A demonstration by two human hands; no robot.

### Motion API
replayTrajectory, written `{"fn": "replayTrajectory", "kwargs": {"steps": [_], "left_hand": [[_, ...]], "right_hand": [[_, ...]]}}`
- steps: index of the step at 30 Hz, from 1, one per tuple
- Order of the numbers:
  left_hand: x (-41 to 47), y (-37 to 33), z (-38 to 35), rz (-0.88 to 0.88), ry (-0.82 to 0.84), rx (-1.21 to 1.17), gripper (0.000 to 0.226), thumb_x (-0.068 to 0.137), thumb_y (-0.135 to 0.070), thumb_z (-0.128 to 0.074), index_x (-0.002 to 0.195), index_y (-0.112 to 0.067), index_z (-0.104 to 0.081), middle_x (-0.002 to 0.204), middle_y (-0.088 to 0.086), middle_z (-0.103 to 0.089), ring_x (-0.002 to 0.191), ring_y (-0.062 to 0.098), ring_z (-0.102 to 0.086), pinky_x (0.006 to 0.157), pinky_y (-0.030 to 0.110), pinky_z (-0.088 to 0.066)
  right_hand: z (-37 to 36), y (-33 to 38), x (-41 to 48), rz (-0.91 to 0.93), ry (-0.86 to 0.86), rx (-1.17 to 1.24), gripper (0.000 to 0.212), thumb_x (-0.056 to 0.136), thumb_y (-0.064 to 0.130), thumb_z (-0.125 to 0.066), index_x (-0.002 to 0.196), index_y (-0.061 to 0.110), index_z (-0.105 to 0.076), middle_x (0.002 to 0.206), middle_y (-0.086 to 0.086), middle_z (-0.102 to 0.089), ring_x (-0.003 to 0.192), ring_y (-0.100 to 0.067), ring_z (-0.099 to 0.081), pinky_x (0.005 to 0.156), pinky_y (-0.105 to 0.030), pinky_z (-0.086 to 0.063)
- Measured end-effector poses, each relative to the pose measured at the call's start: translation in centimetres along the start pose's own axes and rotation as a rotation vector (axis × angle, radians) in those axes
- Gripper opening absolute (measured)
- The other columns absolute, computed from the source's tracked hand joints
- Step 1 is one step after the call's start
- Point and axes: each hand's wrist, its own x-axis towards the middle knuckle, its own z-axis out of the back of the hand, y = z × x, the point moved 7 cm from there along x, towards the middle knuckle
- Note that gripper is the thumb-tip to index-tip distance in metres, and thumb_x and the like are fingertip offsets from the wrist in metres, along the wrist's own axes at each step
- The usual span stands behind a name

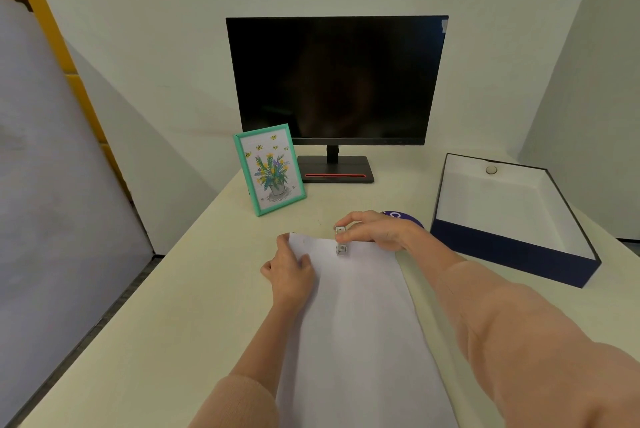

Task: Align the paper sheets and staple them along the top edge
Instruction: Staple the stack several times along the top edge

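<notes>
White paper sheets (356,316) lie stacked lengthwise on the cream desk in front of me. My left hand (289,270) pinches the stack's top left corner and lifts it slightly. My right hand (377,230) is closed around a small metal stapler (340,240), whose jaws sit over the top edge of the sheets near the middle. Most of the stapler's body is hidden by my fingers.
A dark monitor (337,81) stands at the back, with a green-framed flower picture (268,169) to its left. An open navy box (512,219) with a white inside sits at the right. A purple round item (401,216) peeks out behind my right hand.
</notes>
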Motion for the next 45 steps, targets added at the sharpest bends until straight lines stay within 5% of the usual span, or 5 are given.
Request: {"fn": "replayTrajectory", "kwargs": {"steps": [5, 12, 28, 33, 45], "left_hand": [[0.0, 0.0, 0.0, -0.004, 0.002, -0.010, 0.042, 0.088, -0.006, -0.046, 0.129, -0.008, -0.037, 0.087, 0.000, -0.054, 0.096, 0.029, -0.054, 0.099, 0.034, -0.023], [0.0, 0.1, 0.0, -0.007, -0.011, -0.019, 0.042, 0.087, -0.006, -0.046, 0.128, -0.008, -0.037, 0.088, -0.001, -0.054, 0.102, 0.030, -0.054, 0.099, 0.034, -0.022], [0.0, 0.0, 0.0, -0.012, -0.015, -0.025, 0.042, 0.088, -0.006, -0.046, 0.129, -0.009, -0.036, 0.088, -0.001, -0.054, 0.101, 0.030, -0.055, 0.099, 0.034, -0.023], [-0.1, 0.0, 0.2, -0.005, -0.023, -0.038, 0.043, 0.089, -0.007, -0.046, 0.131, -0.008, -0.036, 0.095, 0.003, -0.058, 0.105, 0.031, -0.055, 0.101, 0.035, -0.022], [-0.1, 0.1, 0.0, 0.000, -0.001, -0.047, 0.042, 0.091, -0.008, -0.045, 0.132, -0.008, -0.035, 0.093, -0.003, -0.050, 0.108, 0.031, -0.051, 0.103, 0.034, -0.020]], "right_hand": [[0.0, 0.3, -0.1, -0.003, -0.067, -0.006, 0.058, 0.076, 0.049, -0.073, 0.118, 0.010, -0.061, 0.122, -0.008, -0.063, 0.117, -0.018, -0.057, 0.108, -0.036, -0.042], [0.0, 0.6, -0.7, -0.006, -0.009, -0.039, 0.049, 0.082, 0.031, -0.073, 0.126, 0.016, -0.058, 0.129, -0.004, -0.059, 0.121, -0.015, -0.053, 0.095, -0.023, -0.037], [-0.1, 0.3, -0.4, 0.001, 0.034, -0.053, 0.045, 0.084, 0.030, -0.071, 0.127, 0.024, -0.057, 0.128, -0.004, -0.057, 0.124, -0.016, -0.049, 0.101, -0.027, -0.031], [1.0, -0.6, 0.0, 0.013, -0.039, -0.045, 0.052, 0.081, 0.045, -0.070, 0.125, 0.021, -0.058, 0.131, -0.001, -0.055, 0.124, -0.016, -0.049, 0.116, -0.040, -0.028], [4.0, -3.1, -1.3, 0.027, -0.079, 0.010, 0.051, 0.081, 0.050, -0.068, 0.122, 0.020, -0.062, 0.113, 0.002, -0.067, 0.103, -0.012, -0.061, 0.088, -0.027, -0.047]]}}
